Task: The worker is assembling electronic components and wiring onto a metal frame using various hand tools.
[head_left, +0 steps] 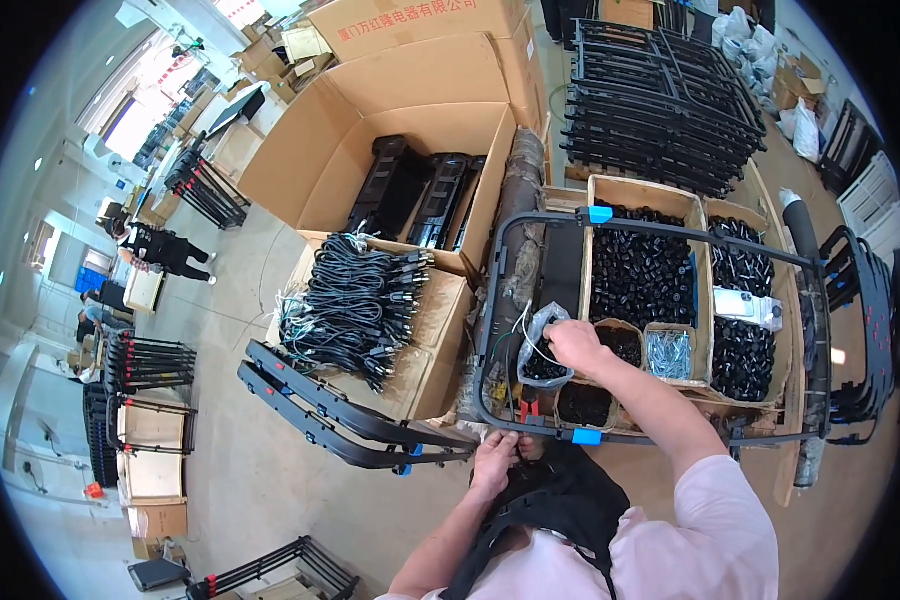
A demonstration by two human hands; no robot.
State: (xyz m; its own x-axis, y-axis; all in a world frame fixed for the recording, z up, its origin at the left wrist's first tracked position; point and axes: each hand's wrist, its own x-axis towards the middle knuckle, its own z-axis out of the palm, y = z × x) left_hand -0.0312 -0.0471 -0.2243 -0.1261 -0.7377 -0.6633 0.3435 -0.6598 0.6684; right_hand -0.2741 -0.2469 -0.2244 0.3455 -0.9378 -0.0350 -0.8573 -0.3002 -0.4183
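A black rectangular frame (pixel 660 437) with blue clips lies across the wooden parts tray in front of me. My right hand (pixel 573 346) reaches over it, fingers curled down at the mouth of a clear plastic bag (pixel 542 368) of small black parts; what they grip is hidden. A thin white wire (pixel 523 325) runs at the bag's rim. My left hand (pixel 497 462) is closed by the frame's near left corner, around something too small to make out. Red-handled pliers (pixel 530 409) sit just beyond it.
Tray compartments hold black caps (pixel 638 270), silver screws (pixel 668 354) and more black parts (pixel 745 360), with a white phone (pixel 734 303) on top. Bundled black cables (pixel 355 300) lie on a carton at left, beside an open cardboard box (pixel 300 185). Stacked frames (pixel 660 100) stand behind.
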